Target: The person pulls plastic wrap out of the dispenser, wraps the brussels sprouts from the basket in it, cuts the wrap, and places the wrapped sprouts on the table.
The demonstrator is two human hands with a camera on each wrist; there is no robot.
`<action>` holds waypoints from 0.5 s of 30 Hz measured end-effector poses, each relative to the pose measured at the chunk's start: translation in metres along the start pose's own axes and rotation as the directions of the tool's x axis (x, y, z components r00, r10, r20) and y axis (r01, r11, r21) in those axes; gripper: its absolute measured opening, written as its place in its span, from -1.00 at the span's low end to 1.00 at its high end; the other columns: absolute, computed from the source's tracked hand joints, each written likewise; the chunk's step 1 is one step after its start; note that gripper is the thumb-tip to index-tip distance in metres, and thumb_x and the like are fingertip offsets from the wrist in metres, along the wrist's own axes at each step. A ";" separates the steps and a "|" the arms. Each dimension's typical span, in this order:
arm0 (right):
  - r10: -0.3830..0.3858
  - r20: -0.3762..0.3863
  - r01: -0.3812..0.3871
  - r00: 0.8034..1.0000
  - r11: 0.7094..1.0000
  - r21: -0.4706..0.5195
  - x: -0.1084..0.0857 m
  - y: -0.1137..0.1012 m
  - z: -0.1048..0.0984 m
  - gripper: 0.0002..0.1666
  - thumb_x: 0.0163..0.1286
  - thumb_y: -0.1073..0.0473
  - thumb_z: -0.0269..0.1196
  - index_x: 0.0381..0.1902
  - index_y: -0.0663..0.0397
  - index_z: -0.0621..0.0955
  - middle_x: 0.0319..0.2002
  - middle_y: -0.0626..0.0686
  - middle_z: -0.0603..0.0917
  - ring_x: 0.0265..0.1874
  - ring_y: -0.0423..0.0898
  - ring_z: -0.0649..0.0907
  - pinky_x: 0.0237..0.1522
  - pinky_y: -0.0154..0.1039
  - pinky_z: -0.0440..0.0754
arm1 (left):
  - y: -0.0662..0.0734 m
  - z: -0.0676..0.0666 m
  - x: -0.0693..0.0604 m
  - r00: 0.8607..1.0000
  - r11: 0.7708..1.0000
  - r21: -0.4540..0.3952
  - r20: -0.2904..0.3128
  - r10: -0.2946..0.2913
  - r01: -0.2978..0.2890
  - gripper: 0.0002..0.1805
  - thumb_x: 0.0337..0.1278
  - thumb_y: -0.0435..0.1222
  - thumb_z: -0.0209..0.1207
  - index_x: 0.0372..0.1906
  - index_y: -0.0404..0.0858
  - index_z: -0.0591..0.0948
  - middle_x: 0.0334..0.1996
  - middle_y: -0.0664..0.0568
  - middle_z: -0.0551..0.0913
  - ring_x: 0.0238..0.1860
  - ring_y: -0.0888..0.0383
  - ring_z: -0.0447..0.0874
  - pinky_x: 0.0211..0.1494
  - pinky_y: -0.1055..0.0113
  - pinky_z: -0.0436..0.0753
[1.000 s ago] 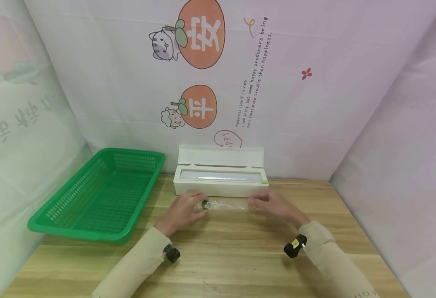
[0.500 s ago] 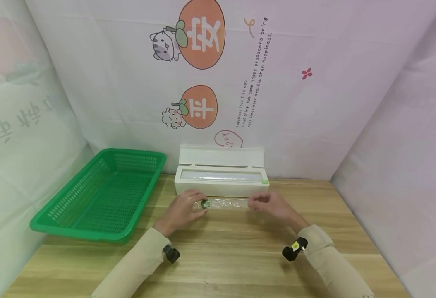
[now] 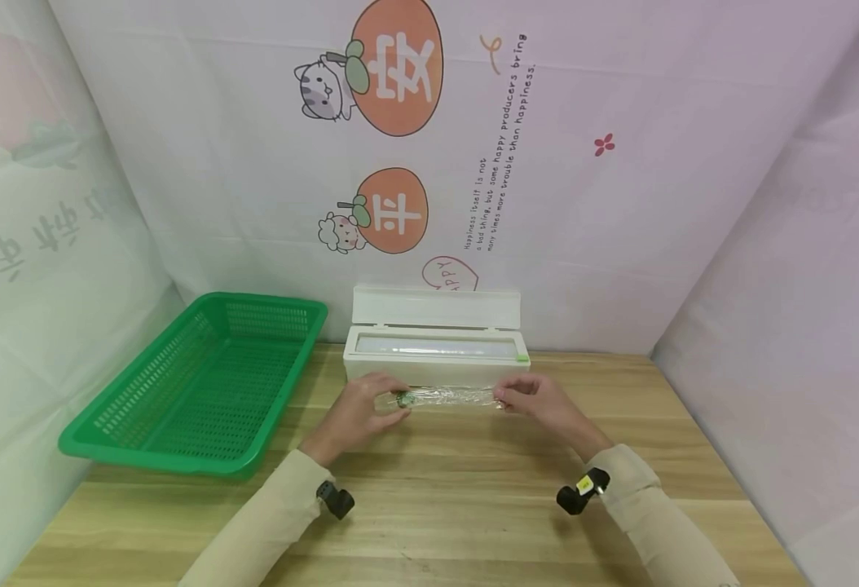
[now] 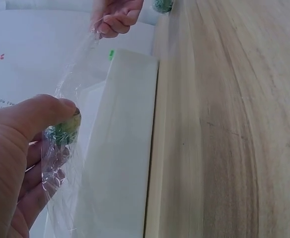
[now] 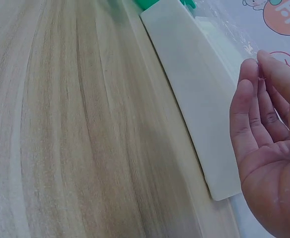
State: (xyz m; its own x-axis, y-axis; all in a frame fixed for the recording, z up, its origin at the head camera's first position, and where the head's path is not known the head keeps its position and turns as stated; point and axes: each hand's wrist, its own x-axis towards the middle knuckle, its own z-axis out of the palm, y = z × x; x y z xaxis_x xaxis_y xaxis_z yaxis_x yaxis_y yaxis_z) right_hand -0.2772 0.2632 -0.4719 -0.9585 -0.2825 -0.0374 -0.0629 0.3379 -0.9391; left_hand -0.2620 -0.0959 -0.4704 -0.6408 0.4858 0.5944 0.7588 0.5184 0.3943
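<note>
In the head view my left hand (image 3: 359, 412) and right hand (image 3: 539, 408) hold a strip of clear cling film (image 3: 451, 396) stretched between them, in front of the white cling film box. Left thumb and fingers grip a small green, rounded piece (image 4: 64, 130) through the film; its exact kind cannot be told. Loose film hangs below that hand in the left wrist view. The right thumb and fingertips pinch the film's other end, with the remaining fingers bent. Behind the hands the box (image 3: 437, 375) stands with its lid (image 3: 437, 308) raised, a film roll showing through its window.
A green plastic basket (image 3: 283, 383) stands at the left on the wooden table (image 3: 459, 505). White printed cloth (image 3: 561, 212) encloses the table at the back and sides. Another green item (image 4: 162, 5) shows at the top edge of the left wrist view, mostly cut off.
The film between the hands has risen slightly and drawn into a narrower, more crinkled strip. My right hand has shifted a little to the right; basket and box stay put.
</note>
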 end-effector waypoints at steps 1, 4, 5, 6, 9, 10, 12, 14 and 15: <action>0.003 -0.002 -0.003 1.000 1.000 0.005 0.000 0.000 0.000 -0.58 0.46 -0.01 0.41 0.06 0.19 0.71 -0.15 -0.05 0.80 -0.13 -0.17 0.76 0.12 -0.08 0.82 | 0.000 0.000 0.000 1.000 1.000 -0.011 -0.005 0.001 -0.001 -0.67 0.08 -0.30 0.56 -0.04 -0.27 0.77 -0.12 -0.01 0.85 -0.06 0.06 0.82 0.11 0.17 0.82; 0.012 -0.010 -0.012 1.000 1.000 0.021 0.001 0.001 0.000 -0.59 0.46 0.01 0.41 0.06 0.21 0.71 -0.15 -0.04 0.81 -0.14 -0.17 0.77 0.13 -0.07 0.82 | 0.000 -0.001 0.001 1.000 0.999 -0.050 -0.018 -0.001 0.000 -0.67 0.08 -0.30 0.56 -0.04 -0.27 0.78 -0.12 -0.02 0.85 -0.07 0.05 0.82 0.09 0.17 0.82; 0.017 -0.016 -0.017 1.000 1.000 0.024 0.001 0.001 0.001 -0.60 0.46 0.01 0.41 0.05 0.21 0.71 -0.16 -0.03 0.81 -0.14 -0.16 0.78 0.13 -0.06 0.82 | 0.001 -0.001 0.001 1.000 0.998 -0.068 -0.023 -0.005 0.004 -0.68 0.08 -0.30 0.56 -0.05 -0.27 0.78 -0.12 -0.02 0.85 -0.07 0.05 0.82 0.09 0.17 0.82; 0.023 -0.021 -0.022 1.000 0.999 0.023 0.001 0.001 0.001 -0.60 0.46 0.01 0.42 0.05 0.21 0.72 -0.16 -0.02 0.82 -0.14 -0.15 0.78 0.12 -0.06 0.82 | 0.002 -0.002 0.001 1.000 0.996 -0.086 -0.028 -0.010 0.007 -0.68 0.08 -0.30 0.56 -0.05 -0.26 0.78 -0.12 -0.02 0.85 -0.08 0.06 0.82 0.08 0.17 0.82; 0.033 -0.031 -0.033 0.999 0.999 0.009 0.001 0.001 0.003 -0.60 0.46 -0.01 0.42 0.04 0.19 0.73 -0.16 0.00 0.82 -0.13 -0.12 0.78 0.09 -0.10 0.83 | 0.004 -0.003 0.002 0.999 0.992 -0.123 -0.047 -0.024 0.018 -0.69 0.09 -0.30 0.55 -0.05 -0.24 0.79 -0.12 0.01 0.85 -0.09 0.11 0.82 0.08 0.19 0.82; 0.039 -0.036 -0.039 0.999 0.999 -0.001 0.001 0.001 0.004 -0.61 0.46 -0.02 0.42 0.03 0.17 0.73 -0.17 0.01 0.82 -0.12 -0.11 0.79 0.07 -0.12 0.83 | 0.005 -0.003 0.003 0.998 0.991 -0.134 -0.055 -0.027 0.020 -0.69 0.09 -0.30 0.55 -0.05 -0.24 0.79 -0.12 0.01 0.85 -0.09 0.11 0.82 0.09 0.19 0.82; 0.035 -0.039 -0.036 0.999 0.999 -0.021 0.001 0.001 0.006 -0.60 0.47 -0.04 0.41 0.03 0.17 0.74 -0.16 0.04 0.82 -0.11 -0.08 0.79 0.02 -0.16 0.83 | 0.006 -0.004 0.003 0.997 0.987 -0.158 -0.072 -0.034 0.023 -0.69 0.09 -0.30 0.55 -0.05 -0.23 0.80 -0.12 0.02 0.85 -0.08 0.13 0.82 0.10 0.20 0.81; 0.031 -0.041 -0.032 0.999 0.999 -0.032 0.001 0.000 0.009 -0.60 0.48 -0.04 0.40 0.03 0.18 0.74 -0.14 0.08 0.83 -0.09 -0.03 0.80 -0.01 -0.19 0.82 | 0.007 -0.004 0.004 0.995 0.982 -0.186 -0.089 -0.045 0.027 -0.69 0.09 -0.30 0.55 -0.04 -0.23 0.80 -0.10 0.01 0.85 -0.07 0.12 0.82 0.12 0.20 0.81; 0.028 -0.042 -0.030 0.999 0.999 -0.041 0.001 -0.001 0.010 -0.60 0.48 -0.04 0.39 0.03 0.17 0.74 -0.12 0.11 0.83 -0.08 -0.01 0.80 -0.04 -0.20 0.81 | 0.007 -0.004 0.005 0.994 0.978 -0.205 -0.096 -0.055 0.035 -0.68 0.09 -0.30 0.55 -0.03 -0.22 0.80 -0.08 0.01 0.85 -0.06 0.12 0.82 0.13 0.20 0.81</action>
State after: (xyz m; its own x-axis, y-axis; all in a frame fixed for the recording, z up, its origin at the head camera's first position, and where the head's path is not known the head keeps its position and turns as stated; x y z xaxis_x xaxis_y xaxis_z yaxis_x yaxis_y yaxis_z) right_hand -0.2753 0.2540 -0.4748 -0.9708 -0.2348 -0.0497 -0.0454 0.3829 -0.9227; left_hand -0.2590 -0.0930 -0.4615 -0.6677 0.3863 0.6363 0.7439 0.3795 0.5502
